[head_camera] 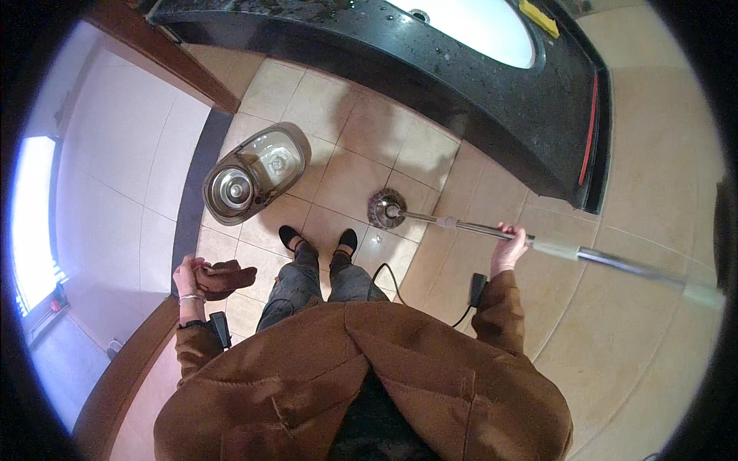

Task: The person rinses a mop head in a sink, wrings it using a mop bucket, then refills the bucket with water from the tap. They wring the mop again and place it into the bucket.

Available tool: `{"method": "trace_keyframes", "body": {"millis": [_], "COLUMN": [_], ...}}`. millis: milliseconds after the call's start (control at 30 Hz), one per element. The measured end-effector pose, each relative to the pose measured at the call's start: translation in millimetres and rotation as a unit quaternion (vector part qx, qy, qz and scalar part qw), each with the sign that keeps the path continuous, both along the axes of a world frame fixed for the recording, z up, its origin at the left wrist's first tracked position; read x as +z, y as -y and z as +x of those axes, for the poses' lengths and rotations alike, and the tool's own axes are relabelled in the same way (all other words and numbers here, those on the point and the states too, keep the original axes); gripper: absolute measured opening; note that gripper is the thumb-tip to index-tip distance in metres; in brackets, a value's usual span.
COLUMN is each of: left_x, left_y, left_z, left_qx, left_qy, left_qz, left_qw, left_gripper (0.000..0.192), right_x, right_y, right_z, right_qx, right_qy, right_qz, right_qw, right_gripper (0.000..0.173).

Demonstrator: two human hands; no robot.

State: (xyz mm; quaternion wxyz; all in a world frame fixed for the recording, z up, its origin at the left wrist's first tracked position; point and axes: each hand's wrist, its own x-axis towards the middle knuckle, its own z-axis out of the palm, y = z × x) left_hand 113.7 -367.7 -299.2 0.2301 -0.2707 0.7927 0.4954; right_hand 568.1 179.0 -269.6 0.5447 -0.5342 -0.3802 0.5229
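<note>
My right hand [509, 248] is closed around the metal handle of a spin mop [426, 218]. The round mop head [387, 208] rests on the floor tiles to the right of my feet, and the handle runs off to the right past my hand. My left hand [187, 276] holds a bunched brown cloth [226, 279] at the left. Ahead of it on the floor stands an oval spin-mop bucket [281, 185], with a round metal spin basket [233, 189] in its nearer end.
A dark stone counter [461, 98] with a white sink [484, 29] crosses the top. On it lies a yellow cloth [539, 18]. A wooden door frame [173, 57] and dark threshold [196, 167] are at the left. Tiled wall [640, 230] stands right.
</note>
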Motion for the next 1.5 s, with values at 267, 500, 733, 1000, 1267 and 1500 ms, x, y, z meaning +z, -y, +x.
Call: {"method": "trace_keyframes", "body": {"millis": [267,500,733,1000,1267,1500], "left_x": [5,9,2,-28,-97,-125], "left_y": [-3,-15,-13,1,-88,-100], "left_z": [-1,12,7,10,45,88], "left_qx": [0.014,0.048,0.035,0.039,0.119,-0.015], "left_qy": [0.050,0.071,0.096,0.142,0.297,0.038], "left_qz": [0.054,0.117,0.101,0.184,0.421,0.230], "left_qw": [0.997,0.989,0.990,0.972,0.849,0.972], "left_gripper": [0.029,0.027,0.026,0.024,0.036,0.038], "right_x": [-47,-59,-51,-80,-99,-142], "right_y": [9,25,43,48,272,339], "right_z": [42,42,11,12,-219,-333], "right_qx": [-0.094,-0.028,-0.016,-0.089,0.645,0.671], "right_qy": [0.251,0.216,0.266,0.336,0.185,0.168], "right_qz": [-0.167,-0.122,-0.202,-0.231,-0.255,-0.322], "right_qw": [0.949,0.968,0.942,0.909,0.696,0.647], "right_gripper": [0.019,0.042,0.076,0.093,0.044,0.060]}}
